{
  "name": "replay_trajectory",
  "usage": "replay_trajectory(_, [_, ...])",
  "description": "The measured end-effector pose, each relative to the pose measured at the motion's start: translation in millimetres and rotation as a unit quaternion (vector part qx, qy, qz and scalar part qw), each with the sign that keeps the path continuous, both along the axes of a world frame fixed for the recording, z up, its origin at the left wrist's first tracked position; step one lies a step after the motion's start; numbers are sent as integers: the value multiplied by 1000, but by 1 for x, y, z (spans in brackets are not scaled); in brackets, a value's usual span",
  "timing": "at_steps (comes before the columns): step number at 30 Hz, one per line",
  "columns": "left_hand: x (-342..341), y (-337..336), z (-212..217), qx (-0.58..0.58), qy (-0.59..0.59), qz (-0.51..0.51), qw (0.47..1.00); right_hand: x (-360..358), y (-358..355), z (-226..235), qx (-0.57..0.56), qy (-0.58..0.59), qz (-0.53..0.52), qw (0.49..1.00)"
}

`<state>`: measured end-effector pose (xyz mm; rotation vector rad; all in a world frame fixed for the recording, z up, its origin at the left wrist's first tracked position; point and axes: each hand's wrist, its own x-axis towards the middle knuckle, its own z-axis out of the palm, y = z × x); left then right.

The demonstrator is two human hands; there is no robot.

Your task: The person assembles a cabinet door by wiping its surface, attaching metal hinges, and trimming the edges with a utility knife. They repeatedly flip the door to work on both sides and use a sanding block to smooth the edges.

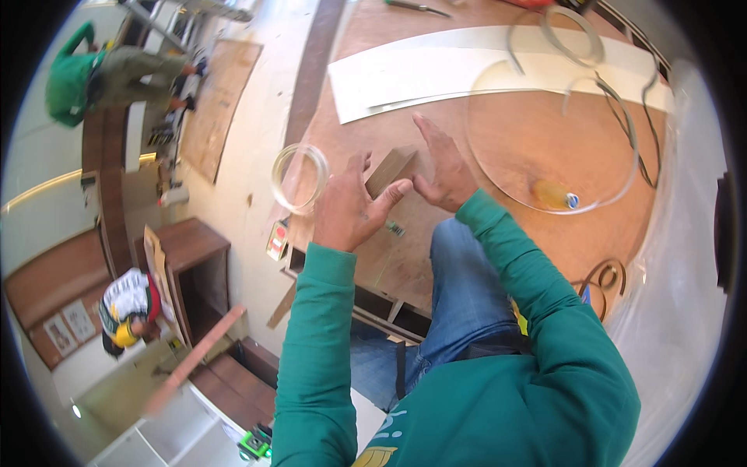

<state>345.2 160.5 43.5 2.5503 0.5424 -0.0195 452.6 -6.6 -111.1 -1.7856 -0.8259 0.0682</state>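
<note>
My left hand (350,204) hovers over the wooden worktop (436,257), fingers stretched and thumb apart. Facing it, my right hand (445,165) is also open, its index finger and thumb spread. Between them a brown wooden block (391,169) stands on the worktop; the hands flank it, and I cannot tell whether either touches it. Just left of my left hand lies a coil of pale translucent strip (320,167). A small green-and-white item (395,228) rests below the block, close to my left thumb.
Long white panels (436,66) lie across the far worktop. At right are a large loop of thin strip (632,159), a bottle of amber liquid (554,194) and a brown coil (608,274). One person (128,307) is by a cabinet; another (117,74) stands far left.
</note>
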Motion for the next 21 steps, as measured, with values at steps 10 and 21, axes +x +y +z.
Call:
replay_trajectory(10, [-199, -42, 51, -320, -189, 512, 774, 26, 47, 17, -60, 228, 128, 963])
replay_trajectory(21, [-124, -27, -23, -530, -283, 667, 440, 27, 1, 14, 79, 467, 188, 860])
